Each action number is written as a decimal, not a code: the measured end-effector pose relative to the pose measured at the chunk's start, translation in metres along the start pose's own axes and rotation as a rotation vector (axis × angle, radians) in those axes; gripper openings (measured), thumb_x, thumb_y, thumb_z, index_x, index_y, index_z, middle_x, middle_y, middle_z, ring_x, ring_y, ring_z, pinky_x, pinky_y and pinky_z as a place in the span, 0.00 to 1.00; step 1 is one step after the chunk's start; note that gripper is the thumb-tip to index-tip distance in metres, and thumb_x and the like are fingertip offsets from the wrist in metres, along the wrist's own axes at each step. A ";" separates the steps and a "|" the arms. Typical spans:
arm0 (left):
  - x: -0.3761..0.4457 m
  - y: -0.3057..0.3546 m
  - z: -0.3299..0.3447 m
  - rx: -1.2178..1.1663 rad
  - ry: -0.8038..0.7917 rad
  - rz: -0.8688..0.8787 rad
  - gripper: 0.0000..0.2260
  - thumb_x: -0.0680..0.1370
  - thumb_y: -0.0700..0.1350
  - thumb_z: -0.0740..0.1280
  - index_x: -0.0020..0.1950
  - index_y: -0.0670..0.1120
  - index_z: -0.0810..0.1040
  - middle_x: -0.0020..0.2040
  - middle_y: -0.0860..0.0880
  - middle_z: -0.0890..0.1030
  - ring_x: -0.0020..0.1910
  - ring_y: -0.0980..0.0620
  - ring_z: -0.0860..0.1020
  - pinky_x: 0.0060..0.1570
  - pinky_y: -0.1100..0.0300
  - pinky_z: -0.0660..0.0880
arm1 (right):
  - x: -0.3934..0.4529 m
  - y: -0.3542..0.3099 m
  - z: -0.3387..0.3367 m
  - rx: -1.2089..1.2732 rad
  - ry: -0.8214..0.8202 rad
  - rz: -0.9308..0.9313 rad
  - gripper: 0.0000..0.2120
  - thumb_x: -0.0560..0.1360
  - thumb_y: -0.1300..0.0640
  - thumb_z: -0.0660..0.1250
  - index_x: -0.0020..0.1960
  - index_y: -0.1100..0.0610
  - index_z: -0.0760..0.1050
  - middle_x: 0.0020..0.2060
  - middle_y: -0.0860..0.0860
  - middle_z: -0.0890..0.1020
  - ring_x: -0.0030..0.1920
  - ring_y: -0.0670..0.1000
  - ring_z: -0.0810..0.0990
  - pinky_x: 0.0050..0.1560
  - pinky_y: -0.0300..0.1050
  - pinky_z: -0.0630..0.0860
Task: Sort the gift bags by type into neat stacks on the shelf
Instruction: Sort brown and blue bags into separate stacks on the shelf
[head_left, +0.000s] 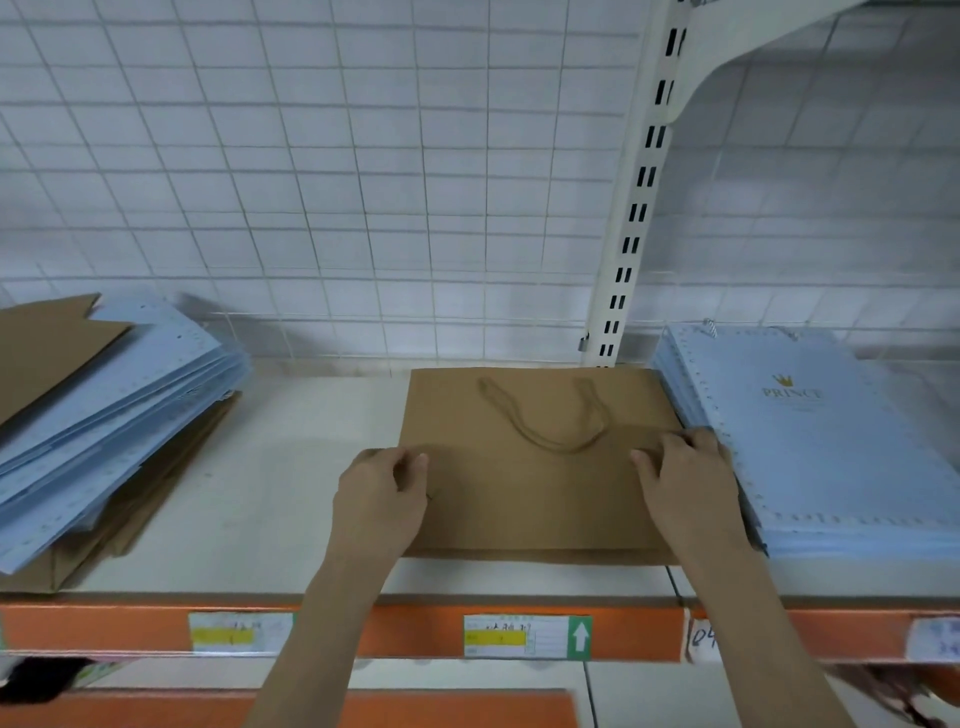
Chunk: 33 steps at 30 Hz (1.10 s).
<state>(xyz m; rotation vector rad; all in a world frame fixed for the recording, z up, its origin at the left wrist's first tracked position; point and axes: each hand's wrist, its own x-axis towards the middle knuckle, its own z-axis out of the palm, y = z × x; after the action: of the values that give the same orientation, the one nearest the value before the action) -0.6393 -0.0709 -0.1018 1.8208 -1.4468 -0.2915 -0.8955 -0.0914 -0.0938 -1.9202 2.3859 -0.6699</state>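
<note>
A flat brown paper gift bag (530, 488) with a twisted cord handle lies on the white shelf (270, 499), on top of at least one more brown bag. My left hand (382, 499) pinches its left edge, thumb on top. My right hand (685, 483) grips its right edge, fingers curled over it. Touching that edge on the right is a neat stack of light blue gift bags (831, 447) printed with a gold crown. At the left sits a messy mixed pile (104, 415) of blue bags over brown ones, slanting and fanned out.
A white wire grid (363, 182) backs the shelf. A slotted white upright (628, 234) stands behind the brown bag. An orange front rail (405, 631) carries price labels. Bare shelf lies between the left pile and the brown bag.
</note>
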 end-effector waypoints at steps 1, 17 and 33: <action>0.002 -0.002 -0.001 -0.002 -0.008 0.001 0.11 0.78 0.46 0.62 0.54 0.42 0.80 0.51 0.45 0.78 0.43 0.51 0.72 0.46 0.64 0.65 | -0.002 -0.003 0.001 0.001 0.039 -0.019 0.18 0.78 0.52 0.61 0.57 0.66 0.74 0.59 0.64 0.72 0.60 0.62 0.69 0.59 0.53 0.68; 0.046 -0.128 -0.182 0.022 0.185 0.131 0.09 0.77 0.44 0.65 0.51 0.42 0.80 0.38 0.50 0.81 0.35 0.56 0.75 0.35 0.75 0.66 | -0.072 -0.226 0.061 0.347 0.141 -0.303 0.09 0.74 0.59 0.66 0.51 0.62 0.79 0.44 0.59 0.81 0.45 0.60 0.79 0.45 0.46 0.73; 0.103 -0.308 -0.346 0.074 0.256 0.113 0.05 0.76 0.41 0.66 0.44 0.41 0.80 0.30 0.44 0.80 0.30 0.43 0.77 0.32 0.48 0.76 | -0.134 -0.484 0.093 0.345 0.009 -0.376 0.16 0.77 0.46 0.59 0.41 0.58 0.73 0.38 0.53 0.77 0.39 0.52 0.76 0.36 0.43 0.66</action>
<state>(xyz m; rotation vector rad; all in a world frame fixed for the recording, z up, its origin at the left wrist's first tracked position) -0.1723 -0.0003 -0.0521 1.7538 -1.3882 0.0513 -0.3863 -0.0732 -0.0532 -2.2117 1.7694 -1.0260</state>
